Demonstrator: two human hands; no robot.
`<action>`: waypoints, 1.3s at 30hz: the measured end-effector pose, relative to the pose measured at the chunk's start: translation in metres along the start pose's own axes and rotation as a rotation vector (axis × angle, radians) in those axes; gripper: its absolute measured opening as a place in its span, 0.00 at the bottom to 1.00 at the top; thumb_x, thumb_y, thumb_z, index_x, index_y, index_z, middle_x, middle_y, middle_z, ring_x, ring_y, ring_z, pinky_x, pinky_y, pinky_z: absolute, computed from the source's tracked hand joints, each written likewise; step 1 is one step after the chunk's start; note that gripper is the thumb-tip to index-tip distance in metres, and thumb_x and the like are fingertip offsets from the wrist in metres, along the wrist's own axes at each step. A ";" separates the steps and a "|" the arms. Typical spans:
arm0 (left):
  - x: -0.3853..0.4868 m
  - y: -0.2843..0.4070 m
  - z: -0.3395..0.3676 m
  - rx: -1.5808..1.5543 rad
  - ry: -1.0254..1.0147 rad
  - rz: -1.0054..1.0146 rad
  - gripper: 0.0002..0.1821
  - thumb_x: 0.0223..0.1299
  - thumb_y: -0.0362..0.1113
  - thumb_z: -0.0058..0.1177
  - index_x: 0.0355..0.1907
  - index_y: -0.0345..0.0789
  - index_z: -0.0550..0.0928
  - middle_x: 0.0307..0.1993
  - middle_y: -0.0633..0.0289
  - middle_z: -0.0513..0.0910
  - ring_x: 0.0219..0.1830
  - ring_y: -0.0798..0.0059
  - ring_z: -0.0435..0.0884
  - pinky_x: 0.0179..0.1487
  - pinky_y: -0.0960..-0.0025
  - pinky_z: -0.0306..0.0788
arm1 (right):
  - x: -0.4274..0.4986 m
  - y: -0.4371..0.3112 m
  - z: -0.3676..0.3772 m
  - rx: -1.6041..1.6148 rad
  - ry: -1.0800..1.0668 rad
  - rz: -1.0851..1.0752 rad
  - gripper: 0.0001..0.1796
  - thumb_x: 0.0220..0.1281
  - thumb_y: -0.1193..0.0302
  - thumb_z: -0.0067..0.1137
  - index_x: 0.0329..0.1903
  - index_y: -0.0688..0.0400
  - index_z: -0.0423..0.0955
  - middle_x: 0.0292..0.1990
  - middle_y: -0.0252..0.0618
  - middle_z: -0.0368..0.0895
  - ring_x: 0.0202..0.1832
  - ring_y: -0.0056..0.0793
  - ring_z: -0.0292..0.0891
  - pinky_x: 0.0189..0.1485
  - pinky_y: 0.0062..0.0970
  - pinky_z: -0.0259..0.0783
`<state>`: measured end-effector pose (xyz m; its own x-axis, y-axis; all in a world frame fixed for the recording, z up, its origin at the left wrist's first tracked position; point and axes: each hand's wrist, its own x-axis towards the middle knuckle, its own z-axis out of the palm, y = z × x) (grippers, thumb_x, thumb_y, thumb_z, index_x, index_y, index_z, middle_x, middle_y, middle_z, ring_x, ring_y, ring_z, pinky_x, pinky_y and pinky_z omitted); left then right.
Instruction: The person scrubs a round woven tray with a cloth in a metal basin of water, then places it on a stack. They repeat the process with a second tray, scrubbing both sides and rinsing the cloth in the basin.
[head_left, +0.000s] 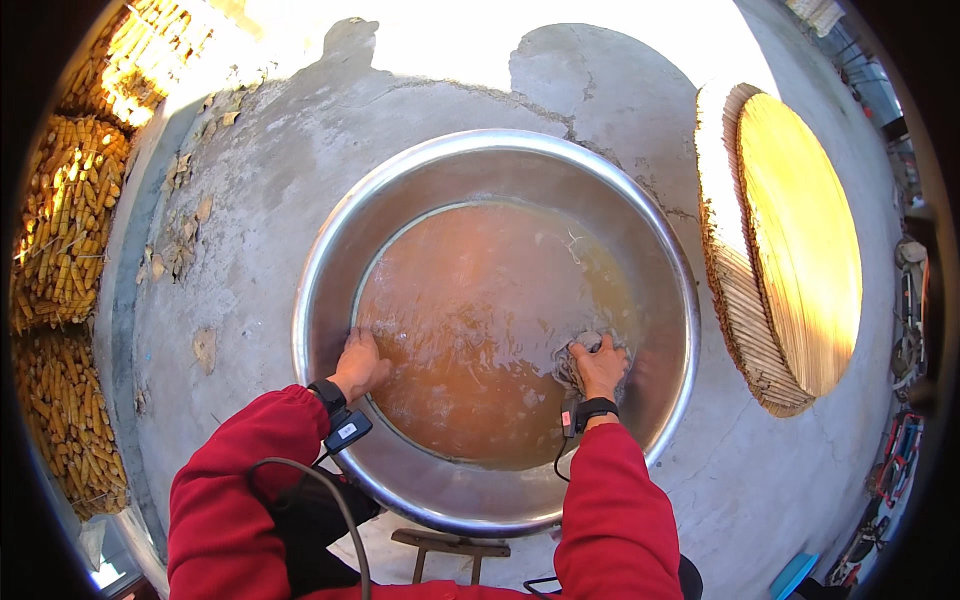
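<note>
A large round metal basin (495, 146) stands on the concrete floor with brownish, murky water (480, 300) in it. At the water's right side my right hand (600, 366) presses on a wet, greyish cloth (568, 367), its fingers spread over the bunched fabric. My left hand (361, 364) is at the basin's left inner wall, near the water's edge; its fingertips look partly under water, and nothing shows in it. Both wrists wear black straps with small boxes and cables. A pale, thin strand floats near the back right of the water.
Two round lids of bound plant stalks (802, 247) lie overlapped on the floor at the right. Stacked corn cobs (71, 217) line the left side. A wooden stool or frame (450, 541) is close to my body, and a blue basin (793, 576) is at the lower right.
</note>
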<state>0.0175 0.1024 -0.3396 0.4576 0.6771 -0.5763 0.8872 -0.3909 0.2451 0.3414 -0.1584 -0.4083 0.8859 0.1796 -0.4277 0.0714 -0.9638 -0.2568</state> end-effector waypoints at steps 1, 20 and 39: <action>0.000 0.001 -0.002 -0.044 -0.009 0.002 0.42 0.52 0.39 0.58 0.67 0.19 0.61 0.64 0.28 0.66 0.68 0.38 0.66 0.71 0.57 0.63 | -0.002 -0.006 -0.004 -0.012 -0.009 0.017 0.46 0.41 0.45 0.71 0.65 0.50 0.71 0.61 0.65 0.67 0.65 0.64 0.61 0.66 0.52 0.62; 0.014 0.006 -0.001 -0.385 -0.053 -0.090 0.33 0.55 0.36 0.54 0.63 0.21 0.68 0.55 0.29 0.77 0.60 0.37 0.75 0.65 0.54 0.69 | 0.123 -0.158 0.028 0.289 0.018 -0.388 0.19 0.61 0.71 0.63 0.55 0.61 0.75 0.43 0.50 0.84 0.43 0.44 0.81 0.47 0.40 0.75; 0.016 -0.010 0.012 -0.499 -0.070 -0.068 0.30 0.56 0.34 0.51 0.62 0.21 0.70 0.54 0.32 0.78 0.59 0.42 0.77 0.64 0.56 0.69 | 0.075 -0.184 -0.012 1.314 -0.296 -0.116 0.04 0.72 0.76 0.52 0.38 0.57 0.76 0.37 0.32 0.83 0.39 0.23 0.79 0.36 0.30 0.77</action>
<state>0.0151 0.1096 -0.3610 0.4078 0.6408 -0.6504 0.8428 0.0099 0.5382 0.4004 0.0303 -0.3832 0.7620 0.4422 -0.4731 -0.4964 -0.0702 -0.8652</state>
